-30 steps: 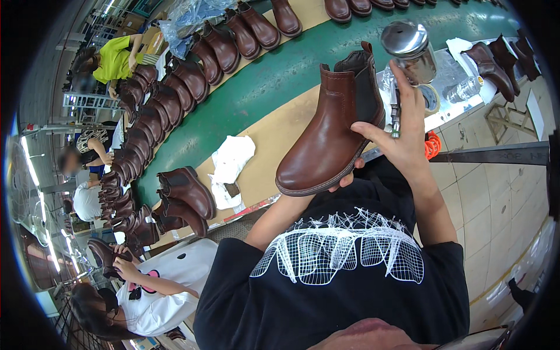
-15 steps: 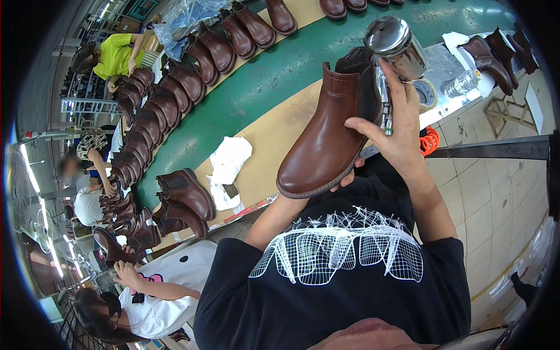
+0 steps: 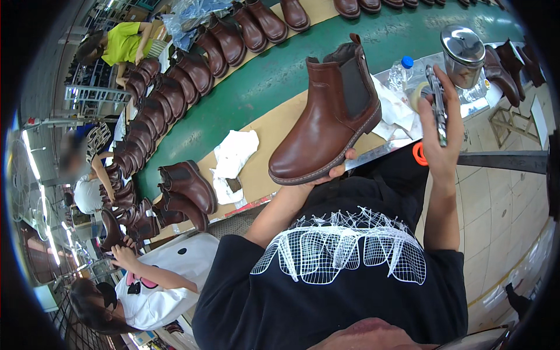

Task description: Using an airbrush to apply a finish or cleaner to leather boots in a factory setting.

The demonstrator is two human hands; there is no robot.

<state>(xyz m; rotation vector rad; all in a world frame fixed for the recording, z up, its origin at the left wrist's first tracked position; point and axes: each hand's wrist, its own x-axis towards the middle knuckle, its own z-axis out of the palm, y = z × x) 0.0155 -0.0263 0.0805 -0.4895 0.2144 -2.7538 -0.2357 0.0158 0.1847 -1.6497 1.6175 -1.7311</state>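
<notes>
Our left hand [image 3: 337, 171] grips the brown boot [image 3: 326, 125] from beneath, fingers under its sole; our right hand [image 3: 438, 131] clenches a spray gun [image 3: 461, 55], cup above fingers.

I hold one brown boot [image 3: 326, 125] in my left hand [image 3: 335, 172] and one spray gun [image 3: 452, 70] in my right hand [image 3: 440, 137]. One water bottle [image 3: 399, 73] stands far right. Two white rags [image 3: 233, 160] lie left. Three other people work at my left.
</notes>
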